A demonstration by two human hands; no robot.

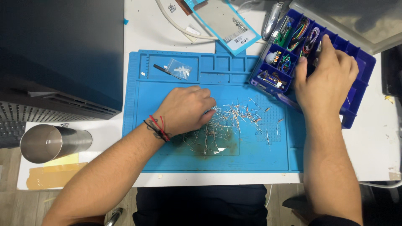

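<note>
A person's left hand (pixel 186 109) rests knuckles-up on a pile of loose wire-legged components (pixel 226 125), fingers curled down into the near edge of the heap; whether it has pinched any of them cannot be told, since the fingertips are hidden under the hand. A red and black string bracelet (pixel 158 127) circles that wrist. The right hand (pixel 324 79) reaches into a blue compartment box (pixel 358 90) at the far right of the surface, fingers spread and dipping into its cells; the hand covers what lies beneath, so its grip cannot be told either.

The components lie scattered across the middle of a blue work mat (pixel 167 161), most of them still loose and tangled, a few strays lying apart toward the mat's dotted right section. The box's open cells hold coiled coloured wires (pixel 299 33) and small parts. Judging by the size of the heap on the mat, most of the handling appears still ahead.

In the mat's upper trays sit a small clear bag (pixel 178 69) and a black stick-like tool (pixel 163 70). Beyond it lie a clear pouch with a blue border (pixel 222 21) and a white cable (pixel 176 23). A steel cup (pixel 52 142) lies on its side at the left, beside a dark computer case (pixel 58 50).
</note>
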